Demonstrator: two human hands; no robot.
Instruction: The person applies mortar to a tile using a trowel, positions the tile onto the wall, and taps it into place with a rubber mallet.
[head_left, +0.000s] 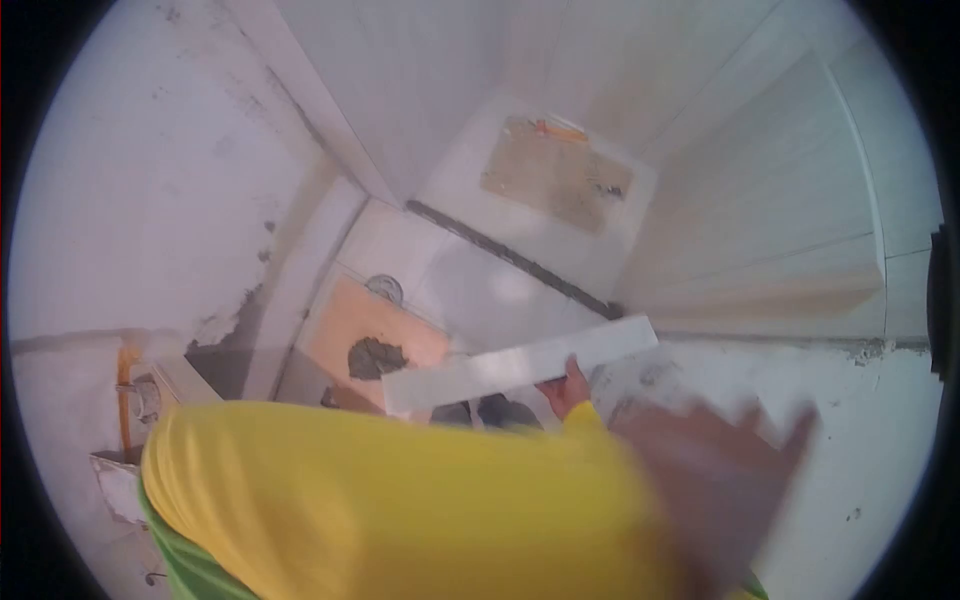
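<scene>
My left arm, in a yellow sleeve, crosses low in front of the camera. At its right end is my left hand (715, 480), blurred by motion, with its fingers apart and nothing seen in them. Beyond the sleeve, my right hand (568, 390) grips the lower edge of a long, pale strip (520, 362), thumb on the upper face. The strip lies at a slant, its right end higher in view. Below its left half, an orange-tan board (345, 315) on the floor bears a dark grey lump of mortar (376, 358).
A round drain cover (384, 289) lies by the board. A dark raised strip (510, 256) crosses the floor. Behind it lies a brown sheet (555, 180) with an orange-handled tool (560, 131). Dark shoes (505, 411) show below the pale strip. Walls stand left and right.
</scene>
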